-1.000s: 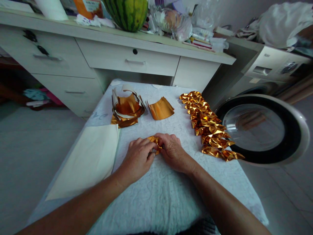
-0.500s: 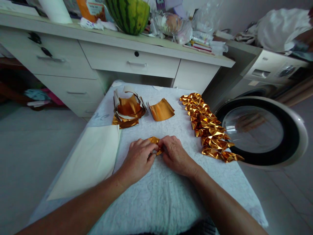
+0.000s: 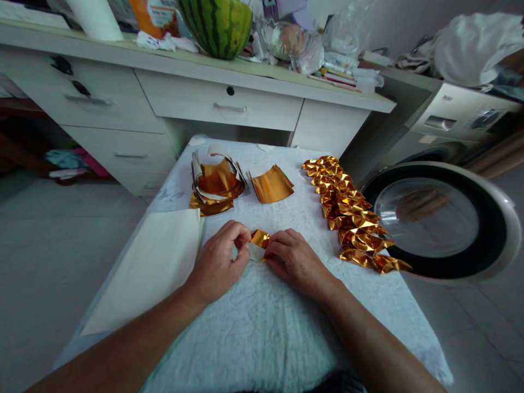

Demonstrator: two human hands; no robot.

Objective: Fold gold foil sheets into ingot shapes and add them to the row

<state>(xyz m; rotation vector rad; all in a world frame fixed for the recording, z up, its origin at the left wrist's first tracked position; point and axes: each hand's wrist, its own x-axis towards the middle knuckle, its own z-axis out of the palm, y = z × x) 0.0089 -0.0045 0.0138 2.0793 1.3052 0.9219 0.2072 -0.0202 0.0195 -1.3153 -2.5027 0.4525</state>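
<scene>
A small piece of gold foil paper (image 3: 260, 238), its pale underside partly showing, is between my two hands above the cloth-covered table (image 3: 262, 338). My left hand (image 3: 223, 259) pinches its left edge between thumb and forefinger. On the other side, my right hand (image 3: 292, 259) grips the right end, with the fingers hiding that part. Beyond my hands lies a single curved gold sheet (image 3: 272, 184). A curled stack of gold sheets (image 3: 216, 180) stands to its left. Folded gold paper pieces (image 3: 347, 210) form an overlapping row on the right.
Pale paper sheets (image 3: 143, 273) lie along the table's left side. Behind it, a white drawer desk (image 3: 229, 101) carries a cut watermelon (image 3: 216, 27), packets and plastic bags. The open round door (image 3: 442, 218) of a washing machine (image 3: 446, 117) reaches near the table's right edge.
My left hand has shifted a little left and changed its pinch, so the foil paper's pale underside now shows. My right hand stays on the right end.
</scene>
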